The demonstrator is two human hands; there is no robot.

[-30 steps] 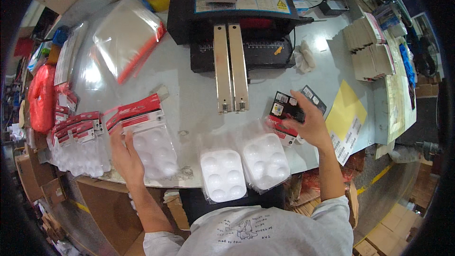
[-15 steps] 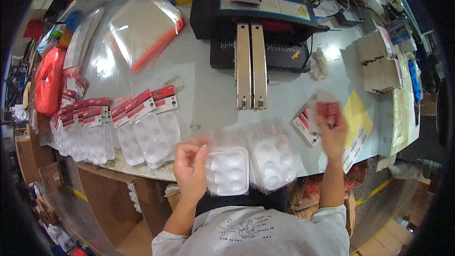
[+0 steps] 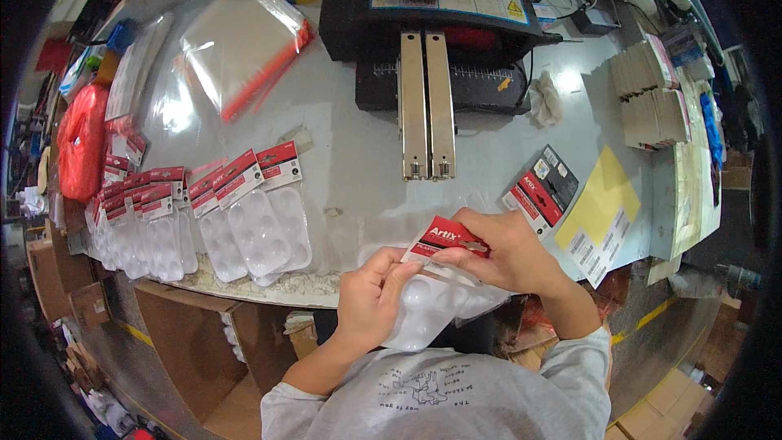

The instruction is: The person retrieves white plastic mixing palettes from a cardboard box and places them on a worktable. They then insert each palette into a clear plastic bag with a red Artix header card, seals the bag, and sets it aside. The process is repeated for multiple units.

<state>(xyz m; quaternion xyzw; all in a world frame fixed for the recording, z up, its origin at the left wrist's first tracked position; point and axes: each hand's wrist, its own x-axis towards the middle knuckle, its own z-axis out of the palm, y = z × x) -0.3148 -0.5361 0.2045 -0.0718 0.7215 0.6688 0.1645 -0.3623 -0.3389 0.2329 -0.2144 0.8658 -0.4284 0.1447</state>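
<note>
My left hand [image 3: 376,296] pinches the top of a clear-bagged white plastic paint palette [image 3: 417,310] with round wells, at the table's front edge. My right hand [image 3: 511,253] grips a red folded header card [image 3: 444,236] with a hang hole, set over the bag's top edge between both hands. Part of the bag top is hidden by my fingers and the card. More bagged palettes [image 3: 481,297] lie partly covered behind my right hand. Right of my hands, another red and black header card [image 3: 540,191] rests on the table.
A black machine [image 3: 432,12] with two metal rails [image 3: 428,114] stands at the back. Carded palettes [image 3: 269,224] lie at the left front, with clear bags [image 3: 240,45] behind them. A yellow sheet [image 3: 599,204] and stacked cards [image 3: 652,106] are on the right.
My right hand has brought a red header card leftward from the card pile to the palette. My left hand has moved right and now grips the bagged palette, which is tilted.
</note>
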